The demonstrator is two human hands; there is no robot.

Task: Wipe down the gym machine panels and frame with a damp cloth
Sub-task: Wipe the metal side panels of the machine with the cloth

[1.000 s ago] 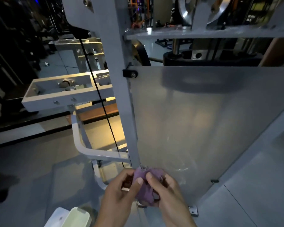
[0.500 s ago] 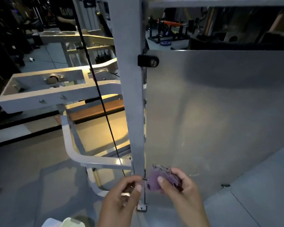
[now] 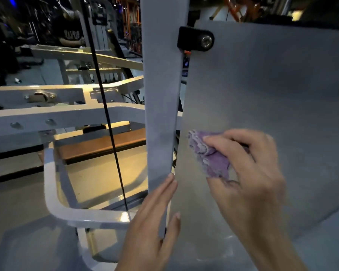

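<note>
**Purple cloth meets grey panel at the gym machine**

Head view: Your right hand presses a crumpled purple cloth flat against the large pale-grey metal side panel of the machine. The fingers are bent over the top of the cloth, the thumb tucked under its lower edge, so the fabric is pinched between them and the sheet. The cloth sits on the panel's left part, just beside the upright grey steel frame post, about midway up the visible height. The hand is slightly blurred.

Your left hand rests on the lower stretch of that post with its fingers straight and held together, fingertips pointing up along the post's right edge and the thumb spread out onto the panel side. It holds nothing.

At the panel's top left corner, a black bracket with a silver bolt ties panel to post. Left of the post, a thin black cable runs down past white-painted frame bars, and a curved white tube bends round below them. A brown wooden board lies behind these bars near the lit floor. Further back, dim gym equipment and a person in a dark printed shirt stand in the gloom.
</note>
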